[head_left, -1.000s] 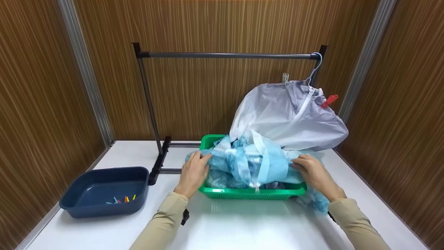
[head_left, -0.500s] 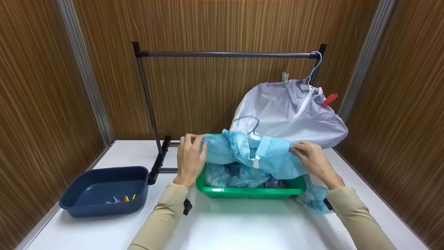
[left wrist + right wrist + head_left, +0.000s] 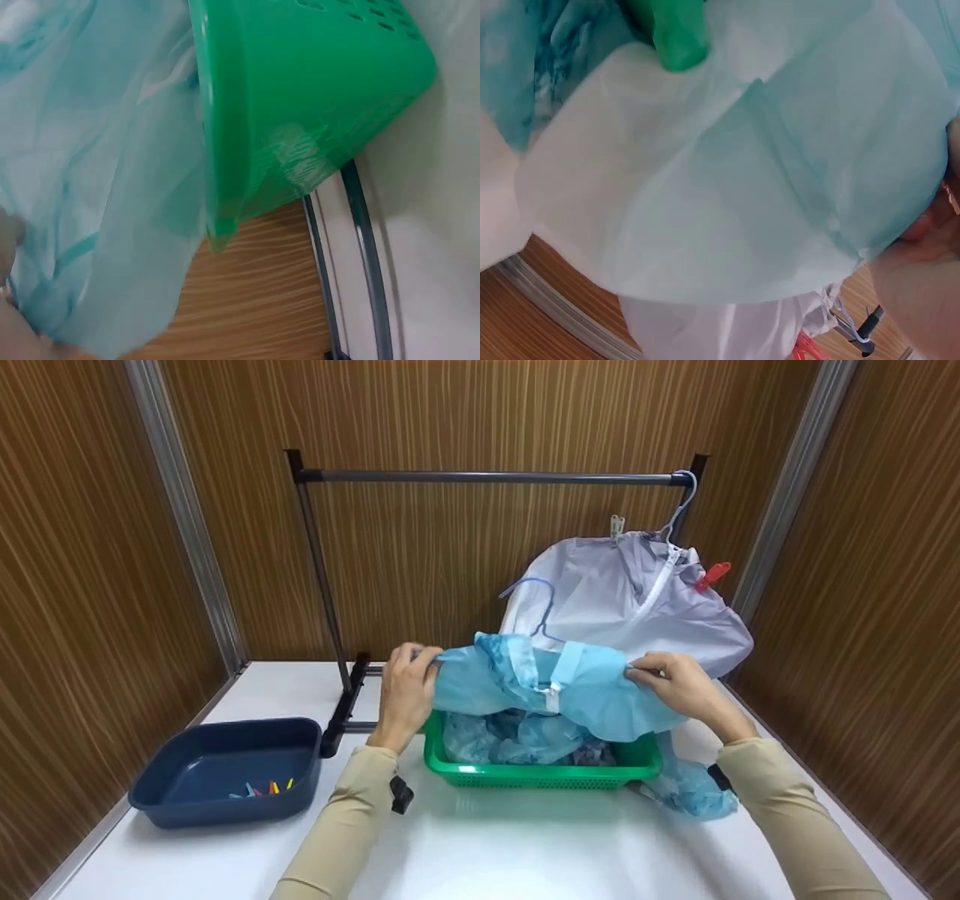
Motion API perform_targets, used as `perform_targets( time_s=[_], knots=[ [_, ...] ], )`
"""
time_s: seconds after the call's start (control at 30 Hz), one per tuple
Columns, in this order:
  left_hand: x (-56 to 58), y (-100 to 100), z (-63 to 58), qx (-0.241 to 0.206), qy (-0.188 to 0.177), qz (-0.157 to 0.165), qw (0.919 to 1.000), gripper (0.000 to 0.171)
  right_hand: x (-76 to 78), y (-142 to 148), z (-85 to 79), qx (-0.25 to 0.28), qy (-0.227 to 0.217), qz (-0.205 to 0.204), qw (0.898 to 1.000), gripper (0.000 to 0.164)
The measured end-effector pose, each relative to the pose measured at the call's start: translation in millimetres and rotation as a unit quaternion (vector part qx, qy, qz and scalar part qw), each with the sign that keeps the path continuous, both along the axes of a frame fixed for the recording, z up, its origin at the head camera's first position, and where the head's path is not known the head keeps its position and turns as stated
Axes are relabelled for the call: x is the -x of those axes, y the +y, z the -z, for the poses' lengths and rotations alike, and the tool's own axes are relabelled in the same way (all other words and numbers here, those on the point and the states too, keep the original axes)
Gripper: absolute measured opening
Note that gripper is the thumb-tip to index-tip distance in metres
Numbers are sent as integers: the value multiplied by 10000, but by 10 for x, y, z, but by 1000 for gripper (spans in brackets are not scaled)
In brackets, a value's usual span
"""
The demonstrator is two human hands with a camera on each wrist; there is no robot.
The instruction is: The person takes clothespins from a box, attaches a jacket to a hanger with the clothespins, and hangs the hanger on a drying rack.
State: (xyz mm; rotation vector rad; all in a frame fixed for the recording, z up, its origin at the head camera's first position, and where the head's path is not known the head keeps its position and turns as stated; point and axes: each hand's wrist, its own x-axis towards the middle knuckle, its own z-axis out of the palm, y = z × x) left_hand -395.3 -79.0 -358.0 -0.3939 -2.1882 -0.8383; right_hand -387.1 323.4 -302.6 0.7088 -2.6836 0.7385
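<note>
A thin light-blue zip-up jacket [image 3: 607, 690] with a white zipper hangs between my two hands over the green basket [image 3: 540, 777]. Out of its collar rises the blue hook of a hanger [image 3: 551, 600]; the fabric hides the hanger's arms. My left hand [image 3: 405, 690] pinches the jacket at its left shoulder, my right hand [image 3: 681, 686] at the right one. In the right wrist view a pale panel of the jacket [image 3: 727, 202] spreads wide, with the right hand [image 3: 922, 262] at its edge. Part of the jacket trails down past the basket's right side.
More crumpled blue garments [image 3: 517, 739] lie in the basket. Behind, a whitish-lilac garment [image 3: 592, 585] hangs on the dark rack [image 3: 487, 478], with a red clothespin [image 3: 712, 576] and a pale clothespin [image 3: 616, 531]. A navy tub [image 3: 225, 814] at left holds several coloured clothespins [image 3: 274, 789].
Both hands have lifted the jacket up and away from the basket, spreading it apart. The hanger hook has come upright into view above the collar.
</note>
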Motion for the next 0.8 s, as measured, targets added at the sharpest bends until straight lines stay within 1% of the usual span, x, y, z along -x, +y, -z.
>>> perform_targets(
  time_s=[0.07,0.17,0.27,0.37,0.47,0.57,0.63,0.73,0.8],
  knots=[
    [15,-52,-5,-184,-431,328,9984,16,-3,0,-66,-36,-229,-16,9997,22],
    [29,-128,-46,-478,-1105,770,9897,17,1,-5,-194,-81,-407,49,9991,26],
    [33,-182,-109,-599,-1651,1099,9783,19,10,-25,-332,-117,-245,240,9993,28],
    [31,-217,-174,-574,-2030,1318,9686,21,28,-58,-448,-111,90,542,9984,28],
    [16,-236,-223,-640,-2236,1440,9618,22,54,-104,-509,-32,312,832,9960,26],
    [-3,-242,-253,-855,-2317,1413,9587,21,88,-153,-488,182,550,1041,9929,22],
    [-12,-236,-268,-1002,-2330,1357,9577,20,96,-181,-434,389,796,1136,9896,20],
    [-18,-218,-290,-1190,-2259,1230,9590,20,66,-211,-336,710,1099,1117,9851,24],
    [-18,-207,-310,-1266,-2176,1153,9609,19,23,-220,-288,824,1096,1042,9851,31]
  ],
)
